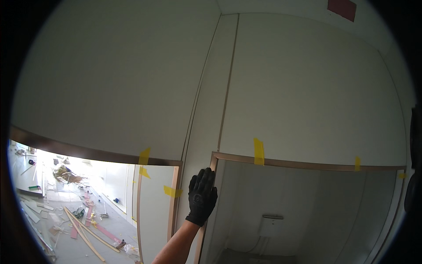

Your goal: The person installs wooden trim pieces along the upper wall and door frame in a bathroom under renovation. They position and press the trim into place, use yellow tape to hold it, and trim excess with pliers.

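Observation:
My left hand (202,198), in a black glove, lies flat with its fingers stretched upward and close together. It rests against the narrow wall strip (200,123) and the left upright of a bronze-coloured metal frame (307,163), just below the frame's upper left corner. Nothing is held in it. Yellow tape (259,152) sticks across the frame's top edge, with a smaller yellow piece (357,164) farther right. To the left of the hand stands another bronze frame (175,193), also taped. My right hand does not show.
Large pale wall panels (307,88) rise above both frames. Through the left opening, the floor is strewn with offcuts, wooden strips (83,233) and plastic scraps. Beyond the right frame is a dim room with a small wall fixture (273,217). Dark unclear shapes (412,193) edge the right rim.

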`<state>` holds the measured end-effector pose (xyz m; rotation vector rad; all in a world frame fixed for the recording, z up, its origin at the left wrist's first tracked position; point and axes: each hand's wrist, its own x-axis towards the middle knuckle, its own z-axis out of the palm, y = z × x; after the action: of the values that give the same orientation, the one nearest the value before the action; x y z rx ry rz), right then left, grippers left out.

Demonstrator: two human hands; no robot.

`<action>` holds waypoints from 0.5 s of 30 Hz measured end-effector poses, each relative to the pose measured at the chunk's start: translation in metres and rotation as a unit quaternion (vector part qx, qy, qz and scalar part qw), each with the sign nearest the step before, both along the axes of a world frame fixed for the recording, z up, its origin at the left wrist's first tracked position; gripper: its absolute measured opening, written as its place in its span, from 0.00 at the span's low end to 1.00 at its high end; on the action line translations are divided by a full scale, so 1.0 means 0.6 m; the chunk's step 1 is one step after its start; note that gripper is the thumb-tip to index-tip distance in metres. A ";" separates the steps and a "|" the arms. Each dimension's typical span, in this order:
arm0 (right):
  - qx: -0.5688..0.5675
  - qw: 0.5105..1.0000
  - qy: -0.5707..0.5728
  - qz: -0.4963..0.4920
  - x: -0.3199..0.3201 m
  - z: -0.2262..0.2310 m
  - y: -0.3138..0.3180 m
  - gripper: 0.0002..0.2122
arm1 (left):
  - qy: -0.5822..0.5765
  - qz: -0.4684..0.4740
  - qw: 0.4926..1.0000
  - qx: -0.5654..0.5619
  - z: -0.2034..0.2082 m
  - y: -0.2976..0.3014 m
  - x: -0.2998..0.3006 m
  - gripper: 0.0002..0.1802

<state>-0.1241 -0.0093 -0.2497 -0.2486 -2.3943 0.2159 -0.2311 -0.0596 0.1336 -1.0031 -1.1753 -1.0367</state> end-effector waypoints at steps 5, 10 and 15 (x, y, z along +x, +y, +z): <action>-0.029 0.999 -0.011 -0.016 0.008 0.012 -0.016 0.15 | 0.002 0.012 1.000 0.001 0.003 0.001 0.001 0.34; -0.045 0.999 -0.011 -0.012 0.019 0.032 -0.026 0.16 | -0.005 0.006 1.000 -0.012 0.011 -0.009 0.009 0.35; -0.076 0.992 -0.098 0.016 -0.008 -0.006 0.032 0.16 | -0.003 -0.006 1.000 -0.016 0.025 -0.017 0.020 0.36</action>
<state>-0.1289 0.0100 -0.2535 -0.3143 -2.5816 0.4055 -0.2188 -0.0696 0.1487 -1.0338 -1.1942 -1.0341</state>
